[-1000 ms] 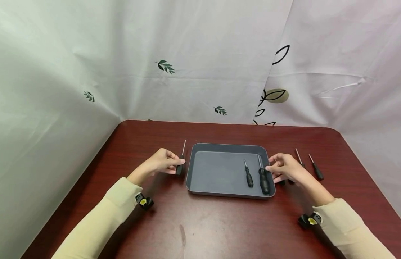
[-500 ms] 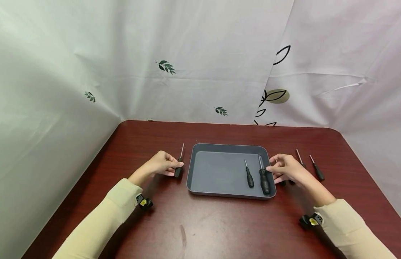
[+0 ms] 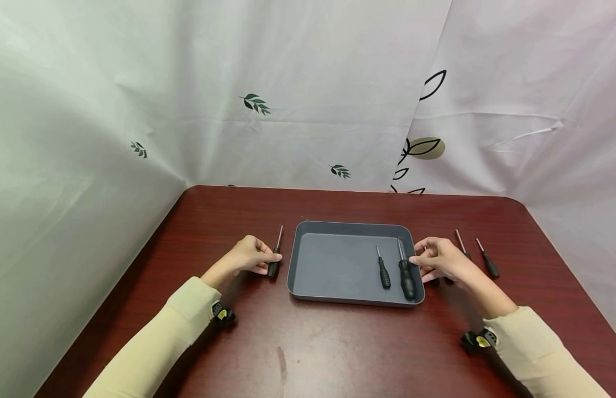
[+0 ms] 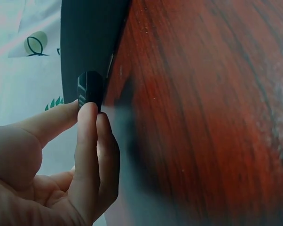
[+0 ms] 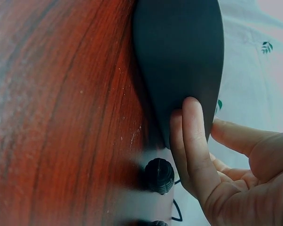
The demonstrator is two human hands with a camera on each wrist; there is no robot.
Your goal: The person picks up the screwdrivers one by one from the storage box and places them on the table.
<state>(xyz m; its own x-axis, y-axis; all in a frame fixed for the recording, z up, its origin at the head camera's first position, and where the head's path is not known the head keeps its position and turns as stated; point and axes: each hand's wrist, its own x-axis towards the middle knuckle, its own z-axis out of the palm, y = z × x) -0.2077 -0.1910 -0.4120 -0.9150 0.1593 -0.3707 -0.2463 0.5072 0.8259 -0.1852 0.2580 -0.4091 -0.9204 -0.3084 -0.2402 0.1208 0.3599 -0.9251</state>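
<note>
My left hand [image 3: 250,255] pinches the black handle of a screwdriver [image 3: 273,268] just left of the grey tray [image 3: 338,302], its thin shaft pointing away from me. In the left wrist view the thumb and fingers meet round the butt of that screwdriver [image 4: 90,87], close over the wood. On the tray's right side, my right hand [image 3: 439,258] grips the wall, thumb over the rim and fingers against the outside [image 5: 179,56]. Inside the tray, toward its right end, lie a small screwdriver [image 3: 384,275] and a larger, thick-handled screwdriver [image 3: 406,279].
Right of the tray, screwdrivers lie on the dark red table [image 3: 328,354]. One [image 3: 489,265] is in full view; others, such as one with its shaft [image 3: 459,240] showing, are partly behind the right hand. A white patterned cloth [image 3: 313,138] hangs behind the table.
The left hand has come slightly toward me and down with the screwdriver, lowering it beside the tray. The right hand keeps its grip on the tray wall.
</note>
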